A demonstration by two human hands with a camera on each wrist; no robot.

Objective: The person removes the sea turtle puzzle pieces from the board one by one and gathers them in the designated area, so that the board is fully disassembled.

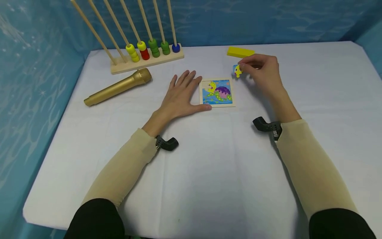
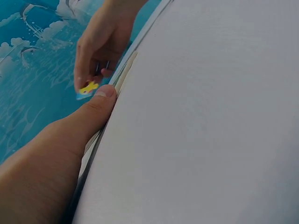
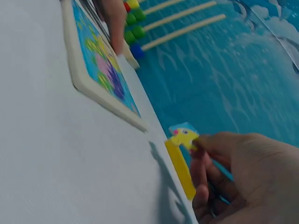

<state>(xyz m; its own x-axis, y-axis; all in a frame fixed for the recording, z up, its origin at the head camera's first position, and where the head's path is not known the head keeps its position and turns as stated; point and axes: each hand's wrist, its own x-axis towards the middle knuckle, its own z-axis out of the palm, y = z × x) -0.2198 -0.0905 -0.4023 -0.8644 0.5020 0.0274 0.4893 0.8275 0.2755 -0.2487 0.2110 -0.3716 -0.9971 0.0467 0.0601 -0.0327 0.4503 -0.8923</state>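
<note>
A small square jigsaw puzzle in a pale wooden frame lies on the table, its picture a yellow-headed turtle with a purple shell. A pale patch shows at the picture's upper left. My left hand rests beside it with fingers spread, thumb along the near edge and index finger by the far left corner. Just beyond the puzzle's far right corner, my right hand pinches a puzzle piece between thumb and fingers, above the table. Blue and yellow print with an eye and pink cheek shows on the piece.
Behind the right hand lies a yellow block. A gold microphone lies left of the left hand. At the back left stands a wooden bead rack with tall rods and coloured beads. The table wears a white cloth; blue curtains hang behind.
</note>
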